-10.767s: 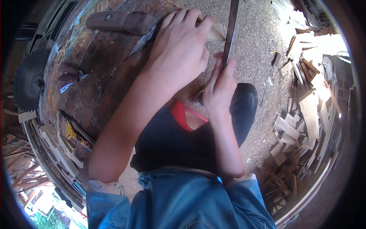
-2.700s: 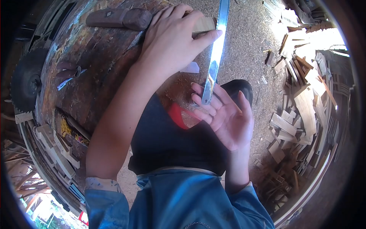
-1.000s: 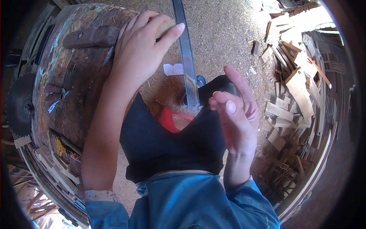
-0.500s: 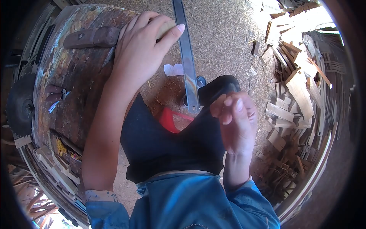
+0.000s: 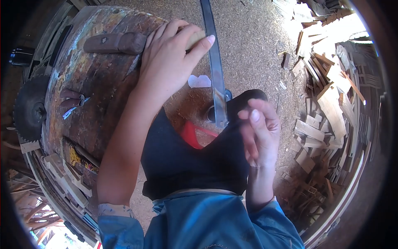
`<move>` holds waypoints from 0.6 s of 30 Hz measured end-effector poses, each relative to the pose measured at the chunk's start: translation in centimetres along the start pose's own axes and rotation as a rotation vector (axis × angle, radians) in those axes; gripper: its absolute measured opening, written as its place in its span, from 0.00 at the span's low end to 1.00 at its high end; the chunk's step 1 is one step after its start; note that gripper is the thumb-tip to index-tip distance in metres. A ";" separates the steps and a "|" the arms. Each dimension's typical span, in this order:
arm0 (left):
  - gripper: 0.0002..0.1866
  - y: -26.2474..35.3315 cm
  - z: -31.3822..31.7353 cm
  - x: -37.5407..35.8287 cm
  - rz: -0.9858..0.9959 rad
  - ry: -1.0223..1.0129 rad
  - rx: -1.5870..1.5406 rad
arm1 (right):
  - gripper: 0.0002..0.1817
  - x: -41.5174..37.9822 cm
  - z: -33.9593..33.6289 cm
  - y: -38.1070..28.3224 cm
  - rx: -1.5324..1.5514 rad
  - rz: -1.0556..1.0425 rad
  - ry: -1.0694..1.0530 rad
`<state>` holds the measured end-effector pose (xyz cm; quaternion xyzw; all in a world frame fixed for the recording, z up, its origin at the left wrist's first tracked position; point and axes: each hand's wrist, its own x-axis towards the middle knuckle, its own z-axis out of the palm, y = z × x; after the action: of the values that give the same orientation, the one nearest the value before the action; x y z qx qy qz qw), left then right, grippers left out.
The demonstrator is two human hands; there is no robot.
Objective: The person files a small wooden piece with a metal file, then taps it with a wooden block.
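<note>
My left hand point(image 5: 168, 62) is wrapped over a pale wooden block point(image 5: 195, 39) at the edge of the worn workbench point(image 5: 112, 91). Its thumb tip reaches the side of a long, flat metal strip point(image 5: 216, 62), which hangs edgewise past the bench, its lower end close over my lap. Over my right thigh, my right hand point(image 5: 262, 130) is raised with loosely bent fingers apart and slightly blurred; nothing shows in it. Just left of my left hand, a dark brown wooden block point(image 5: 114, 43) lies on the bench.
A toothed circular saw blade point(image 5: 31, 108) stands at the bench's left side. Brown rolled pieces point(image 5: 71, 101) and a yellow-bristled brush point(image 5: 75, 157) lie on the bench. Wood offcuts point(image 5: 319, 120) are heaped at right. Sawdust covers the floor point(image 5: 257, 54), where a paper scrap point(image 5: 200, 81) lies.
The fingers of my right hand have spread from a closer curl. My left hand keeps its grip on the pale block. The whole scene has shifted a little rightward in view.
</note>
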<state>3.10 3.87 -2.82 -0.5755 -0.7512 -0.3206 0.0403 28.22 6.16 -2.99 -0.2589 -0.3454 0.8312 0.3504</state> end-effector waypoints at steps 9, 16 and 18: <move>0.24 0.0 0.1 -0.1 0.000 0.018 0.005 | 0.16 1.3 -0.3 0.8 -0.139 0.011 0.044; 0.23 0.5 -0.3 -0.2 -0.011 0.008 0.007 | 0.14 2.1 2.5 2.1 -0.303 0.167 -0.161; 0.22 0.5 -0.4 -0.1 -0.019 -0.004 0.003 | 0.12 2.2 2.6 2.1 -0.445 0.135 -0.137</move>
<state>3.39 3.67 -2.31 -0.5691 -0.7571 -0.3188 0.0364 24.26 5.70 -3.40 -0.2950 -0.5250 0.7718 0.2043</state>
